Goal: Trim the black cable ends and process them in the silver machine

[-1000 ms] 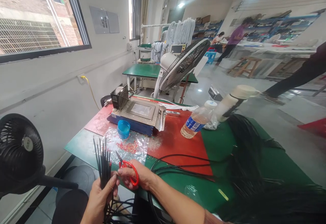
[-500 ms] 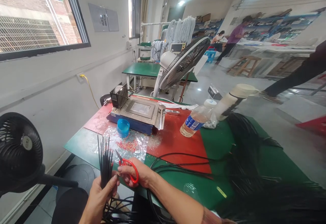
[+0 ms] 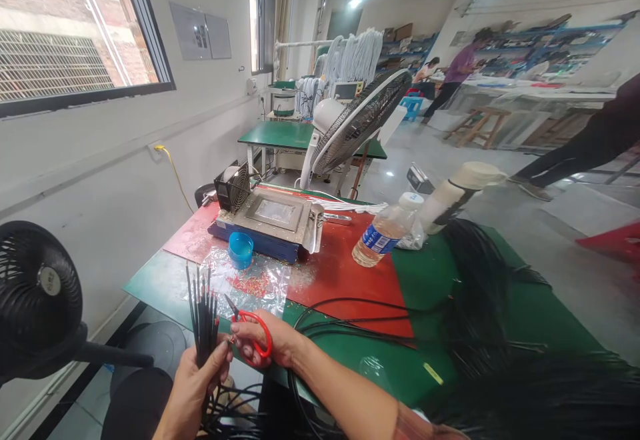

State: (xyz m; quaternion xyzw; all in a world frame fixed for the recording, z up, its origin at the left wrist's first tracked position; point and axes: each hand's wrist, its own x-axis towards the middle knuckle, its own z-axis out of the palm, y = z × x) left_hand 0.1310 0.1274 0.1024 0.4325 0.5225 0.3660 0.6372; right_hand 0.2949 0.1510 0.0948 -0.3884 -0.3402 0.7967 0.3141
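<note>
Barely shifting since half a second ago, the cables (image 3: 204, 323) are standing near-upright, clenched in the left hand (image 3: 200, 375), tips rising above the grip and strands hanging below, while the right hand (image 3: 274, 335) is clasping scissors (image 3: 239, 314) just beside them.

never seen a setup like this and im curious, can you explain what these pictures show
There is no robot here; someone works bare-handed, wearing the camera on their head, so every view looks forward and down. The left hand holds a bundle of black cables, tips up. The right hand, close beside it, holds red-handled scissors. The green table carries a red sheet, on which stand a blue-based device and a labelled bottle. Nearer the hands, a blue container and reddish bits lie on clear plastic. More black cables are heaped at the right.
</note>
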